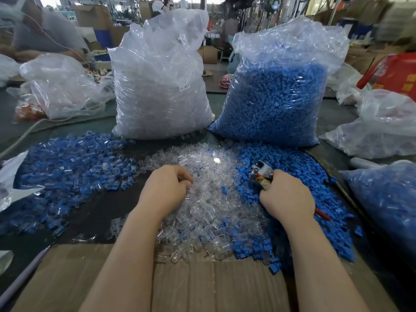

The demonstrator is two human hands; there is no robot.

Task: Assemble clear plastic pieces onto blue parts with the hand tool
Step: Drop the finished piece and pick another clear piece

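Fingers point(188, 180) of my left hand point(165, 188) are curled down into the clear pile point(209, 199), pinching at a clear piece, though which one I cannot make out among the glare; my right hand point(286, 197) is wrapped tight round the tool point(262, 174), its metal head poking up over the blue pile point(299, 188). I judge this the picking step: one clear piece to be singled out, no blue part yet in the tool that I can see. Next I would need to lift a single clear piece free of its neighbours, get a blue part seated, and bring the two together at the tool head. Nearest me lies cardboard point(112, 278), with pieces spilling onto it. Clear pieces look small, hollow, glossy and slippery; blue ones small and matt. Left on the worktop point(96, 210) lies a heap point(67, 163) mixing blue and clear, likely finished. Beyond stand a clear bag point(159, 86) and a blue bag point(276, 97)
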